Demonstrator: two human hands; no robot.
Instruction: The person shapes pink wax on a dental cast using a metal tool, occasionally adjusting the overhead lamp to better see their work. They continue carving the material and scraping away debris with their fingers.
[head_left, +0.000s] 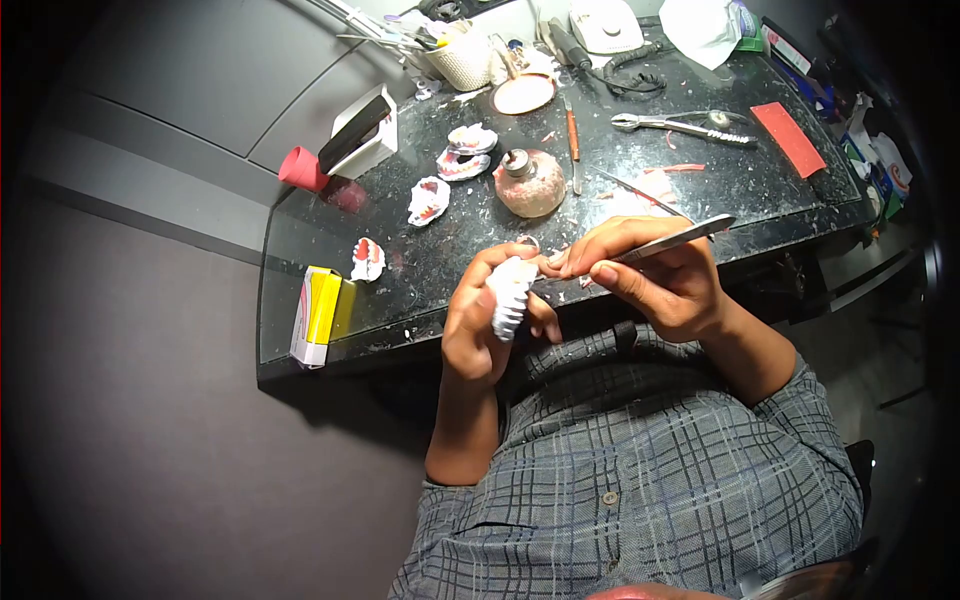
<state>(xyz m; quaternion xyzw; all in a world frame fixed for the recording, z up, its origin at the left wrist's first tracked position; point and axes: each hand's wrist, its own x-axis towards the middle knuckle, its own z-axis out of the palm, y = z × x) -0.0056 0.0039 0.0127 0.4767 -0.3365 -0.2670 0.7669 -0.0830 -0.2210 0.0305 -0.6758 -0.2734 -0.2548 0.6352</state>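
Note:
A white ridged plaster dental model (512, 300) is gripped in my left hand (472, 325), in front of the black table's edge. My right hand (660, 275) holds a slim metal carving tool (685, 238) like a pen, its broad blade end pointing up to the right. The fingertips of both hands meet at the model's upper right side, where the tool's working tip is too small to make out. Just beyond the hands stands a round glass burner (530, 185) with a metal neck. Red wax scraps (655, 186) lie beyond my right hand.
On the black table (420, 290) are several dental models (467, 152), a yellow box (320, 315), a red cup (302, 170), a brown-handled tool (572, 135), metal pliers (685, 128) and a red wax sheet (788, 140). A woven tool holder (463, 65) stands at the back.

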